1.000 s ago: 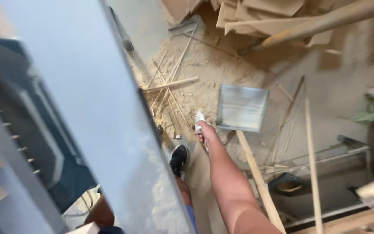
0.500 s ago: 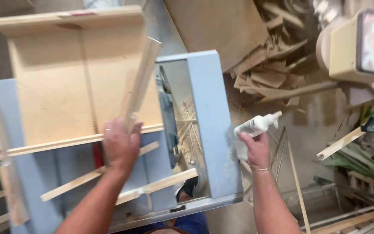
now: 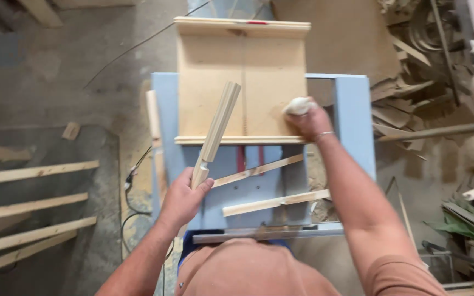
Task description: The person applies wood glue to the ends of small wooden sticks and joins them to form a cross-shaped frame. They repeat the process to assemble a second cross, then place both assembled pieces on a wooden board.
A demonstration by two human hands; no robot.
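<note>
- Left hand [image 3: 182, 198]: fingers wrapped tight around the lower end of a long pale fluted wooden moulding [image 3: 218, 131], which slants up over the plywood saw sled [image 3: 215, 71].
- Right hand [image 3: 309, 121]: fingers curled over a white plastic bottle [image 3: 297, 105], resting on the sled's right half.
- Below the sled, two thin wooden strips [image 3: 264, 204] lie on the blue table saw [image 3: 352, 120].

Centre frame, the plywood sled [image 3: 215, 82] shows bare board at its left half, open to a hand from above. The ribbed wooden piece [image 3: 219, 123] slants across its near fence, barring the middle. On the blue saw table [image 3: 352, 120], two thin strips [image 3: 259, 170] lie crosswise, cluttering the near deck. Right edge: heaped offcuts [image 3: 412, 104] crowd the floor. Lower left, long battens [image 3: 28, 208] lie side by side; the concrete above them, upper left, lies open.
</note>
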